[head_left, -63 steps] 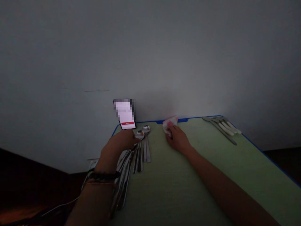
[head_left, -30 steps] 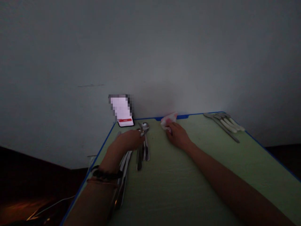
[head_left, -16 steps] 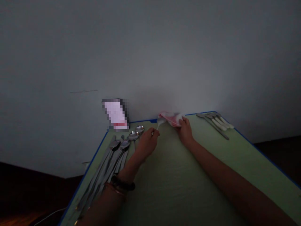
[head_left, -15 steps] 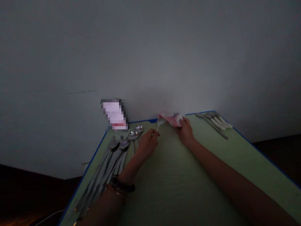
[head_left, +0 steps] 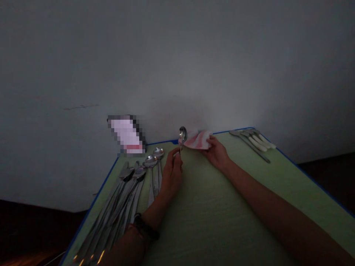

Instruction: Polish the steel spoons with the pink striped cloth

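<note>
My left hand is closed around the handle of a shiny metal spoon, which stands nearly upright with its bowl at the top. Just right of it, a pink and white cloth is pinched at its right edge by my right hand. The cloth's left end reaches close to the spoon's bowl; whether they touch I cannot tell. Beside my left forearm, several long metal spoons and other cutlery lie in a bunch, partly hidden by the arm.
On the green table with a blue rim, several pieces of cutlery, some with white handles, lie at the far right corner. A pixelated phone-like device leans at the back left. A pale wall rises behind the table.
The spoon has turned from leaning into the cloth to nearly upright, its bowl now out of the cloth. The cloth hangs more spread out. My view has shifted slightly.
</note>
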`<move>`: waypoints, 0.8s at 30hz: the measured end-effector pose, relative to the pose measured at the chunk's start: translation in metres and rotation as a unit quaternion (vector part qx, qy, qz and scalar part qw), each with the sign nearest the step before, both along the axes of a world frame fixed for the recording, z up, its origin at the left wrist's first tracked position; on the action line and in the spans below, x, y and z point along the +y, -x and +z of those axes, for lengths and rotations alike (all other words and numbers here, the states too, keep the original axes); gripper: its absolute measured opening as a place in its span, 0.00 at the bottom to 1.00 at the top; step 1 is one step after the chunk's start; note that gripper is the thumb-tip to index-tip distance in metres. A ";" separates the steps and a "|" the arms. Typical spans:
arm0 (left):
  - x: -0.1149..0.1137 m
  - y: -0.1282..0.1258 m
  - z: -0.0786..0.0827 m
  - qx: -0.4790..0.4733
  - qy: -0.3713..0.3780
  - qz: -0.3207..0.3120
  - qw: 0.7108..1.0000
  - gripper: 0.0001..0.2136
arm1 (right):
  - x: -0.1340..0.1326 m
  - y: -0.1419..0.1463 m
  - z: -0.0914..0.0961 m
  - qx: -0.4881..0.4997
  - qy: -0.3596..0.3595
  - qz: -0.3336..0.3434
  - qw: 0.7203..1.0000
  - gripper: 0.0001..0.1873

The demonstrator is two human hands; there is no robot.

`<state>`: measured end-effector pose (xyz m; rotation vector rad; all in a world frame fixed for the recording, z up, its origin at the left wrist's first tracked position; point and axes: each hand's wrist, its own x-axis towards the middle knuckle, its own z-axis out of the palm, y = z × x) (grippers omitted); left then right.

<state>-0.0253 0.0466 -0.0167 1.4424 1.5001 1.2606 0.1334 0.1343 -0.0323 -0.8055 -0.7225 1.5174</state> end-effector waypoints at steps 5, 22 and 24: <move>0.002 0.002 -0.004 0.020 0.005 -0.029 0.999 0.14 | -0.002 -0.004 0.003 -0.006 -0.023 0.036 0.999 0.15; 0.003 0.001 0.002 0.131 0.035 -0.049 0.989 0.17 | -0.017 0.003 0.012 -0.025 -0.019 0.180 0.983 0.14; 0.003 0.001 0.002 0.135 0.032 -0.051 0.989 0.17 | -0.015 0.003 0.007 -0.018 -0.017 0.197 0.980 0.13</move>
